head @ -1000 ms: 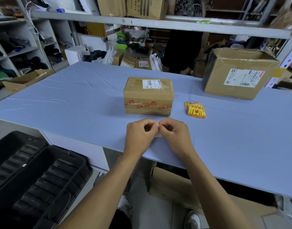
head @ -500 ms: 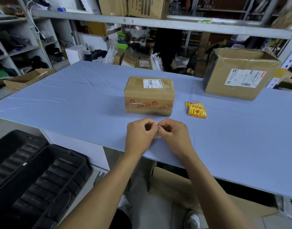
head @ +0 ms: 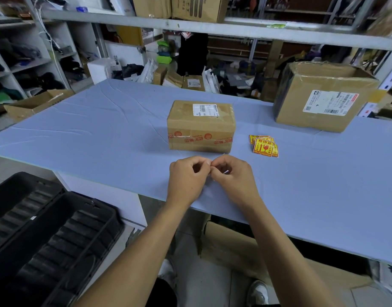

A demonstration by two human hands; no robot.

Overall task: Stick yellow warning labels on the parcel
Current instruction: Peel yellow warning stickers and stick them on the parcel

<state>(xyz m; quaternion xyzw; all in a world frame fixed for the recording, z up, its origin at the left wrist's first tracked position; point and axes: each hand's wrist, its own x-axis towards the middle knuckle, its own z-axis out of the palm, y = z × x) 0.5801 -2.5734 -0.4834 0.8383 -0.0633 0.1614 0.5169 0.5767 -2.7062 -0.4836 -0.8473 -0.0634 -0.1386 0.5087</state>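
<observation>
Little has moved: my left hand [head: 187, 179] and right hand [head: 231, 177] stay pinched together on a white sliver, probably label backing. The parcel [head: 201, 126] sits just beyond both hands, long axis left-right, roughly equidistant; spare labels [head: 263, 145] lie right.

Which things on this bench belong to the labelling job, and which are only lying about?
Job: small parcel; yellow labels; left hand and right hand, pinching something small and pale.
Lying about: big carton; black trays.

Place: a parcel packing room is shown.
Evidence: labelled cartons [head: 323, 96] at 1 o'clock; cluttered metal shelving [head: 31, 63] at 10 o'clock.
</observation>
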